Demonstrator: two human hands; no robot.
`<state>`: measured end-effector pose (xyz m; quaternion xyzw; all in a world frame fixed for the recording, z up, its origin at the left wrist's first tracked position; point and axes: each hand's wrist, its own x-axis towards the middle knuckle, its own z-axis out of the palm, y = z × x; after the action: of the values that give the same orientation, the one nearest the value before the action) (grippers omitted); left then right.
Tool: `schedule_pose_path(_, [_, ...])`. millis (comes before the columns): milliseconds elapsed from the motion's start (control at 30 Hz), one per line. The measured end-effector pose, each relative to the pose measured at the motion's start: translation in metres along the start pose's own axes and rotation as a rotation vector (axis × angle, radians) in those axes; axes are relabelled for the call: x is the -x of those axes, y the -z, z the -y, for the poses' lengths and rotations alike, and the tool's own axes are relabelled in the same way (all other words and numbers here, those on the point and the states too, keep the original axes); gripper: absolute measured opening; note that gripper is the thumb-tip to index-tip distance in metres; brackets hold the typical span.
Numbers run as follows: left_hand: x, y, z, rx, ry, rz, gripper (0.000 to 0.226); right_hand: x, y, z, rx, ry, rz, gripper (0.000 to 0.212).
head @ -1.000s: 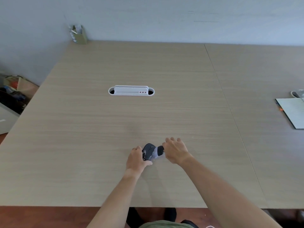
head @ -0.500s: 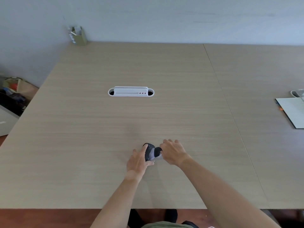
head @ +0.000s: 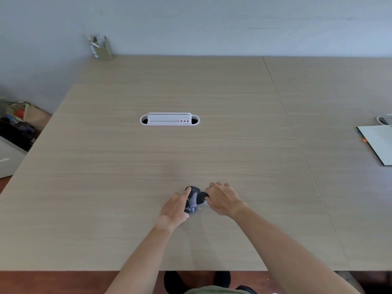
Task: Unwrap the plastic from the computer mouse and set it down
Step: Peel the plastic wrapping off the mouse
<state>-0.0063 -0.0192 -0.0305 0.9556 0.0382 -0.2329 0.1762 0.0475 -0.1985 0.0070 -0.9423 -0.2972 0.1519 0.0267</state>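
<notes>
A dark computer mouse (head: 196, 199) in clear plastic wrap sits between my two hands, low over the wooden table (head: 191, 149) near its front edge. My left hand (head: 175, 206) holds the mouse's left side, with the index finger stretched along its top. My right hand (head: 222, 198) grips the mouse's right end, fingers curled over it. The plastic shows as a shiny, greyish film on the mouse's near side; I cannot tell how much of the mouse it covers.
A white cable grommet (head: 169, 119) is set into the table's middle. A pen holder (head: 100, 47) stands at the far left corner by the wall. A notebook (head: 377, 143) lies at the right edge. Bags (head: 19, 119) sit on the floor to the left.
My left hand's index finger has risen onto the top of the mouse. Both hands have turned the mouse a little between them, staying at the same spot on the table.
</notes>
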Motion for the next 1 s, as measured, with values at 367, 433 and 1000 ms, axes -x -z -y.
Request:
schedule_pose_path(367, [-0.008, 0.005, -0.006, -0.098, -0.059, 0.022, 0.076, 0.008, 0.005, -0.002, -0.141, 0.017, 0.004, 0.025])
schedule_pose_path(433, [-0.011, 0.005, -0.008, -0.145, -0.072, 0.022, 0.071, 0.008, 0.002, 0.006, -0.137, 0.026, 0.002, 0.025])
schedule_pose_path(1000, [-0.024, 0.008, -0.008, -0.155, -0.253, 0.058, 0.088, 0.009, 0.002, 0.006, -0.042, 0.040, -0.086, 0.025])
